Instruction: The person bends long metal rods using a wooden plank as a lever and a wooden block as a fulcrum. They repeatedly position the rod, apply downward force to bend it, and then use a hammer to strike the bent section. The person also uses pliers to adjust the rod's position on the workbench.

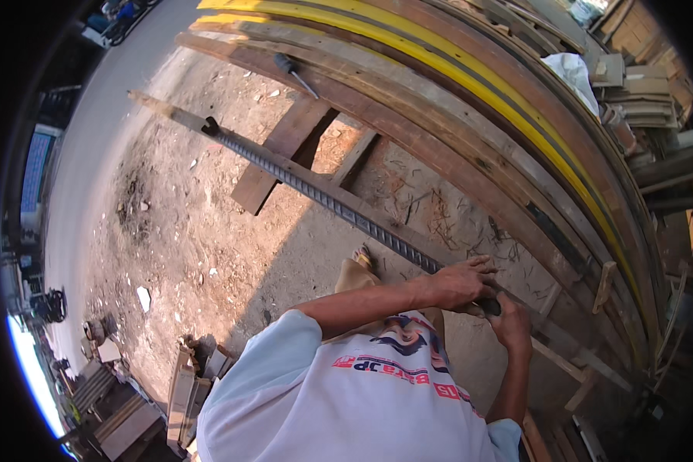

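A long ribbed steel bar (316,195) with a short hooked far end slants from the upper left down to my hands. It runs along a narrow wooden batten (173,114), whose far end sticks out past the hook. My left hand (460,282) reaches across my body and is closed over the near part of the bar. Just beyond it, my right hand (510,322) is closed at the bar's dark near end. The fingers' undersides are hidden.
Long timber beams (439,150), one with a yellow face (408,37), curve along the right. A screwdriver (294,73) rests on the nearest beam. A short board (285,154) juts out below. Scrap wood (183,393) lies at lower left, and a road (142,58) passes at far left.
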{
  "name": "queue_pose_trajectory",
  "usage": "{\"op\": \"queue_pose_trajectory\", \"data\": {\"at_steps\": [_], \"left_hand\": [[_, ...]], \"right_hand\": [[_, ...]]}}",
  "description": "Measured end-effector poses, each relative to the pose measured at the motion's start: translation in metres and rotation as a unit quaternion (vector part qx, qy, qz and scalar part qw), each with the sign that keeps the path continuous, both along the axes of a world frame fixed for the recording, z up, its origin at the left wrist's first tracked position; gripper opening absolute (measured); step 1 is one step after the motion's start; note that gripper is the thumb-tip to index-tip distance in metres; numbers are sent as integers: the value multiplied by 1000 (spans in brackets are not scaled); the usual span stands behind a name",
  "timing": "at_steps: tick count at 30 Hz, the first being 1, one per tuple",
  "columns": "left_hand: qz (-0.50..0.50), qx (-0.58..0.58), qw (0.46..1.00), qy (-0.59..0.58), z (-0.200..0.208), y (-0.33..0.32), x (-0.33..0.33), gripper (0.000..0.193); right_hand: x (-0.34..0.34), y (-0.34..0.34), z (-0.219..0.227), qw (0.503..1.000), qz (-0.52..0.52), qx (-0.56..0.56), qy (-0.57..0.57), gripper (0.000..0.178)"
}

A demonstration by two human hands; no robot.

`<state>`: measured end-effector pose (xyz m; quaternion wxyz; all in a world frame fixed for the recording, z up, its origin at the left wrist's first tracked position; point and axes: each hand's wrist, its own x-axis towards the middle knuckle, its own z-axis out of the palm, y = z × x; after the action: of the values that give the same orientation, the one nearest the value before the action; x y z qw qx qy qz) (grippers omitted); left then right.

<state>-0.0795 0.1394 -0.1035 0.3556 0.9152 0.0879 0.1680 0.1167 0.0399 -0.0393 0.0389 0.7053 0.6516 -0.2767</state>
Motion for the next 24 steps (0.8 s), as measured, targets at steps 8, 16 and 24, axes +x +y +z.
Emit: {"op": "queue_pose_trajectory", "data": {"at_steps": [8, 16, 24], "left_hand": [[33, -95, 994, 54, 64, 52, 82, 48], [-165, 41, 980, 103, 65, 42, 342, 47], [161, -527, 820, 156, -74, -14, 516, 61]], "right_hand": [[31, -1, -31, 997, 62, 34, 38, 35], [32, 3, -25, 970, 107, -12, 217, 28], [81, -9, -25, 975, 98, -54, 192, 59]]}}
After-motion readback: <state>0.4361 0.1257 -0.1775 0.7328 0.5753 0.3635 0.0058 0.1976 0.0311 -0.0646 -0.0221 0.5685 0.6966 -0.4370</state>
